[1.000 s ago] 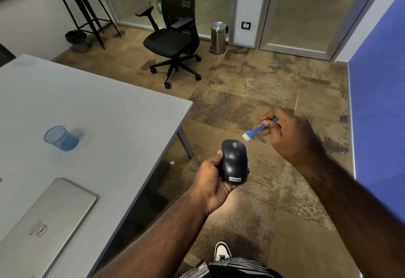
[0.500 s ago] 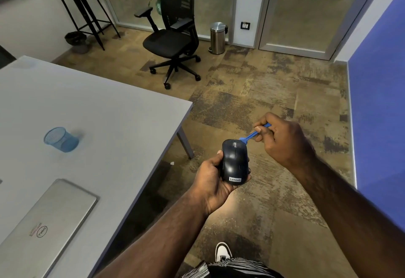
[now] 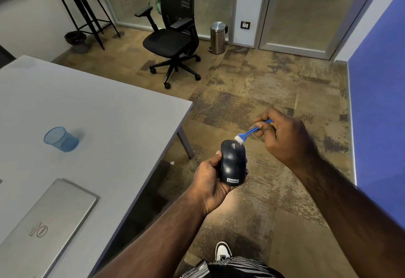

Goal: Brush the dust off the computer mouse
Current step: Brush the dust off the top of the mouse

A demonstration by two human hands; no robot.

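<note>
My left hand [image 3: 209,177] grips a dark computer mouse [image 3: 232,162] from its left side and underneath, held over the floor to the right of the table. The mouse's top faces up, with a white label at its near end. My right hand [image 3: 285,137] pinches the handle of a small blue brush [image 3: 249,132]. The brush's white bristles rest at the mouse's far right corner, next to the scroll wheel.
A grey table [image 3: 109,115] stands to the left, with a blue mesh cup [image 3: 60,139] and a closed silver laptop [image 3: 43,229] on it. A black office chair [image 3: 173,36], a steel bin [image 3: 217,36] and a black stool [image 3: 83,12] stand farther back. A blue wall [image 3: 377,113] is on the right.
My right hand swung the brush in from the right onto the mouse's far end, then drew back slightly to its far right corner. My left hand kept the mouse nearly still.
</note>
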